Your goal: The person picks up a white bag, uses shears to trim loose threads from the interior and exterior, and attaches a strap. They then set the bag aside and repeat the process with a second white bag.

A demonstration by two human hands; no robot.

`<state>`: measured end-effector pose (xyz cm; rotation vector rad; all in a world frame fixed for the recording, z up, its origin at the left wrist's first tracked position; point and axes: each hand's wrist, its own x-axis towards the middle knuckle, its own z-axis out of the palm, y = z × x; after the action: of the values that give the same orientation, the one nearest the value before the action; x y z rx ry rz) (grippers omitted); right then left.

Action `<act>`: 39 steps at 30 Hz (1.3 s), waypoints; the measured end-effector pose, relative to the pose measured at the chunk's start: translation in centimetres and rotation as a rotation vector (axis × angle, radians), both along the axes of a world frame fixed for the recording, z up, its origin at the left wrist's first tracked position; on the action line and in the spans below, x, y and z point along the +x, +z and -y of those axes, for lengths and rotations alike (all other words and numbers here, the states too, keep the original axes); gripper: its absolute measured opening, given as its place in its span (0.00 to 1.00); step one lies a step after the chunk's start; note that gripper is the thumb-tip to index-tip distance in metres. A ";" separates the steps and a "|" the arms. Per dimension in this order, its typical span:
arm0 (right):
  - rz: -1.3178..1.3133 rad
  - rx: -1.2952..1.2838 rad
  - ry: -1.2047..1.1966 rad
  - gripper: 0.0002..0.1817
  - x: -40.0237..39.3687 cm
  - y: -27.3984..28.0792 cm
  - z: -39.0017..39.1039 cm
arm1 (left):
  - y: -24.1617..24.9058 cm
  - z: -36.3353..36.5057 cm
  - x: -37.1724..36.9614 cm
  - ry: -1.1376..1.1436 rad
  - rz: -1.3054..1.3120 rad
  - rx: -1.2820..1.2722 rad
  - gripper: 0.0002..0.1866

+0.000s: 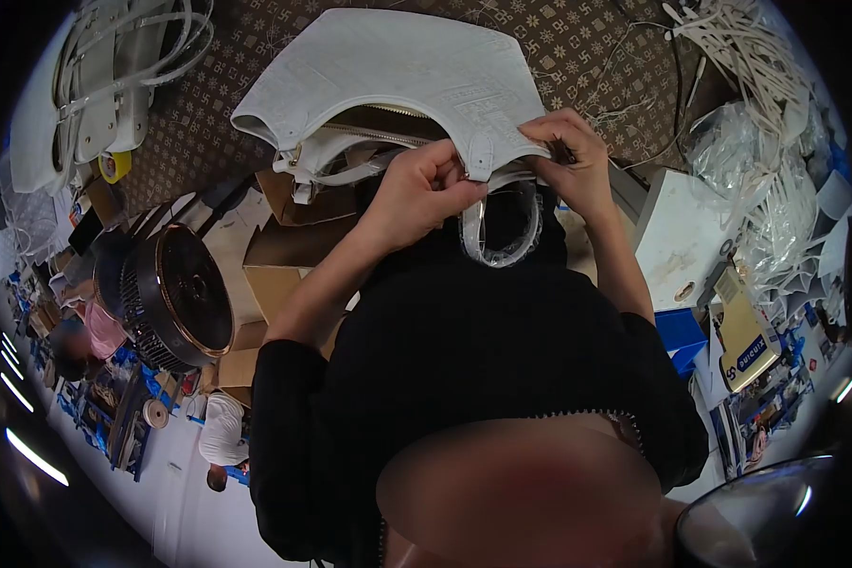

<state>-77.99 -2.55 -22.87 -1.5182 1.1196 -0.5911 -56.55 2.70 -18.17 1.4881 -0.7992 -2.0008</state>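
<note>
A white handbag (407, 59) with an embossed pattern lies on the brown patterned cloth, its zipped opening facing my body. My left hand (424, 197) pinches the bag's edge beside a small tab at the strap end. On the other side of that tab, my right hand (574, 159) holds the bag's corner between thumb and fingers. A strap loop wrapped in clear plastic (502, 254) hangs below the bag, between my hands and my black top.
White bags (104, 90) and yellow tape (115, 167) lie at the upper left. Below them are a black fan (182, 295) and cardboard boxes (279, 284). White straps (748, 57) and plastic wrap (743, 151) are heaped at right. Two people (224, 431) (99, 331) appear at lower left.
</note>
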 end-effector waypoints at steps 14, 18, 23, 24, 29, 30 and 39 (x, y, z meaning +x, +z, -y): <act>0.092 0.127 0.030 0.12 -1.1 0.5 1.0 | 1.2 2.1 0.3 0.034 -0.141 -0.002 0.16; 0.036 0.191 0.020 0.10 -1.0 0.8 1.2 | 0.2 2.2 0.6 0.085 -0.380 0.180 0.21; 0.081 0.215 0.012 0.10 -0.7 1.1 1.4 | -0.4 2.4 0.6 0.269 -0.856 0.369 0.23; 0.070 0.177 0.035 0.10 -0.7 1.1 1.2 | -0.4 2.3 0.5 0.282 -0.868 0.405 0.22; 0.048 0.142 0.074 0.11 -1.1 0.6 1.0 | -0.9 1.6 0.0 0.290 -0.759 0.426 0.14; 0.056 0.148 0.068 0.12 -1.2 0.6 0.9 | -1.0 1.5 0.1 0.302 -0.796 0.421 0.11; 0.126 0.110 0.096 0.14 -0.9 0.7 0.8 | -1.2 1.1 0.5 0.250 -0.754 0.401 0.09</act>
<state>-78.93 -3.33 -22.20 -1.4121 0.9620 -0.5427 -56.07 1.60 -19.35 0.8193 0.0980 -2.3413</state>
